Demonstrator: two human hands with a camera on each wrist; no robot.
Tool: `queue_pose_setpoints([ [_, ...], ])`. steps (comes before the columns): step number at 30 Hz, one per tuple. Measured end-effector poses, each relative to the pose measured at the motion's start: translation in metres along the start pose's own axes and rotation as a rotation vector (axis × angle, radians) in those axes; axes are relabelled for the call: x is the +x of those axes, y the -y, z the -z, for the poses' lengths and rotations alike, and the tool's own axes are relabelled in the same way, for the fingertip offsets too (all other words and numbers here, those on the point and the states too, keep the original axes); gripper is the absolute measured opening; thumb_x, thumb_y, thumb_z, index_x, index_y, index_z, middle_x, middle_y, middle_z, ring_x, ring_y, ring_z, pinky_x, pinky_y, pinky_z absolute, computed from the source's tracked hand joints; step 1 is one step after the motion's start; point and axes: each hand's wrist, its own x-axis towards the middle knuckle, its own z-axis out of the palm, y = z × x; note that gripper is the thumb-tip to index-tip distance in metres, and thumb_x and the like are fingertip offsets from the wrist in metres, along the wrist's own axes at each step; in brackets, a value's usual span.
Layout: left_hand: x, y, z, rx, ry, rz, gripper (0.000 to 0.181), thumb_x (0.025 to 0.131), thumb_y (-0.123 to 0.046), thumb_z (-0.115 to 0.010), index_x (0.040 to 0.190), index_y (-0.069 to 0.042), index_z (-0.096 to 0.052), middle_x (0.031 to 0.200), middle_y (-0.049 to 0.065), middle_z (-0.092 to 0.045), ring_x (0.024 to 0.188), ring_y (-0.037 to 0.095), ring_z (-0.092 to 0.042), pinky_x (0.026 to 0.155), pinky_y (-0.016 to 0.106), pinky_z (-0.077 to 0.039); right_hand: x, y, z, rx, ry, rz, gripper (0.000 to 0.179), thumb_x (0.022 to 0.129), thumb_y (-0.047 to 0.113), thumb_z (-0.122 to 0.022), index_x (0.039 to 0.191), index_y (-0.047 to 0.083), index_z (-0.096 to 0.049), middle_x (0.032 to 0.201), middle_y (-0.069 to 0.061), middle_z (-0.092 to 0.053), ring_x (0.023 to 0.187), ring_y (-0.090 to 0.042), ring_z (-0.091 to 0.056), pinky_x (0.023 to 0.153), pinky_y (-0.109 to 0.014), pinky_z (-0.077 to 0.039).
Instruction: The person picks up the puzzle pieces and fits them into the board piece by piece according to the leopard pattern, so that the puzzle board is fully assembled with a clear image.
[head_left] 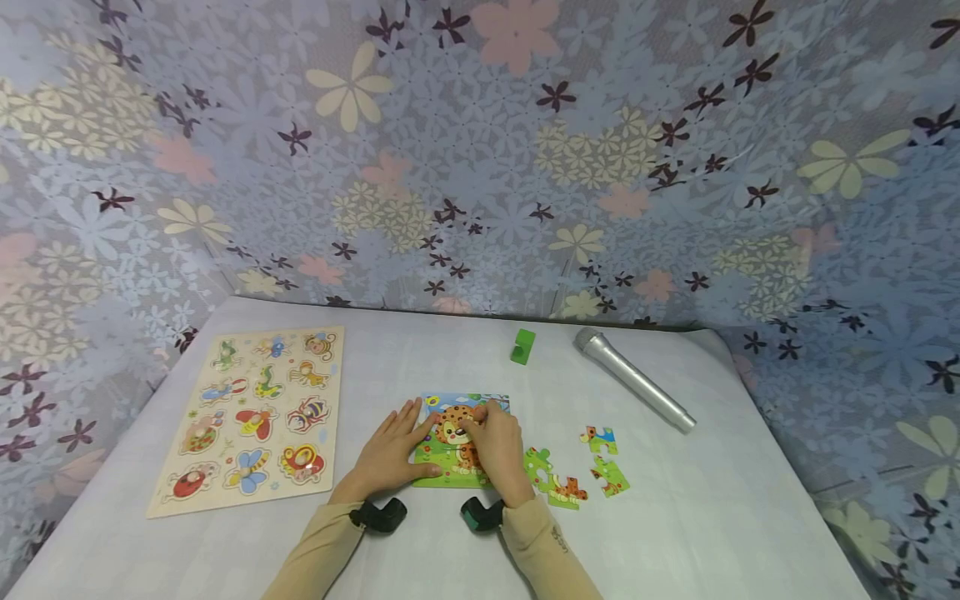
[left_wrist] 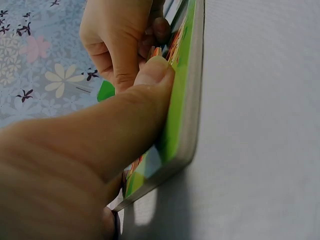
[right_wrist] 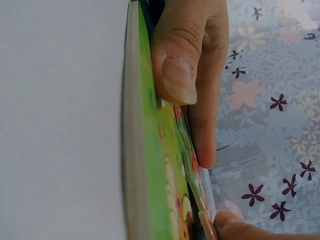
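Observation:
A jigsaw puzzle board (head_left: 450, 481) with a spotted leopard on green grass lies on the table in front of me. My left hand (head_left: 386, 454) rests on its left side, fingers spread and straight, the thumb pressing on the lower part of the picture. From the right, my right hand (head_left: 498, 442) reaches over the picture. Between its thumb and curled fingers it pinches a small puzzle piece (right_wrist: 205, 222), which stands tilted up from the board in the right wrist view. Most of that piece is hidden by the fingers in the head view.
Several loose puzzle pieces (head_left: 611, 475) lie right of the board. A wooden insect puzzle (head_left: 247, 450) is at the left. Farther back are a small green block (head_left: 522, 347) and a silver microphone (head_left: 637, 382). Flowered cloth (head_left: 480, 167) hangs behind the table.

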Motion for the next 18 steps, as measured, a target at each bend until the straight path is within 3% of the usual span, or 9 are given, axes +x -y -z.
queue_pose_setpoints([
  [14, 0.0005, 0.0003, 0.0000, -0.005, 0.016, 0.014, 0.084, 0.085, -0.051, -0.066, 0.151, -0.009, -0.033, 0.161, 0.022, -0.014, 0.150, 0.037, -0.013, 0.123, 0.051, -0.013, -0.0002, -0.0019, -0.0053, -0.027, -0.003, -0.005, 0.030, 0.085, 0.024, -0.075, 0.076, 0.009, -0.050, 0.060, 0.002, -0.042, 0.049, -0.010, -0.040, 0.045, -0.021, -0.031],
  [18, 0.0001, -0.0009, 0.0002, -0.010, 0.011, 0.014, 0.084, 0.085, -0.050, -0.067, 0.151, -0.009, -0.034, 0.161, 0.022, -0.015, 0.150, 0.037, -0.013, 0.123, 0.051, -0.013, -0.0007, -0.0019, -0.0049, -0.092, -0.018, -0.016, 0.034, 0.085, 0.030, -0.075, 0.072, 0.013, -0.049, 0.057, 0.003, -0.042, 0.046, -0.011, -0.039, 0.043, -0.023, -0.029],
])
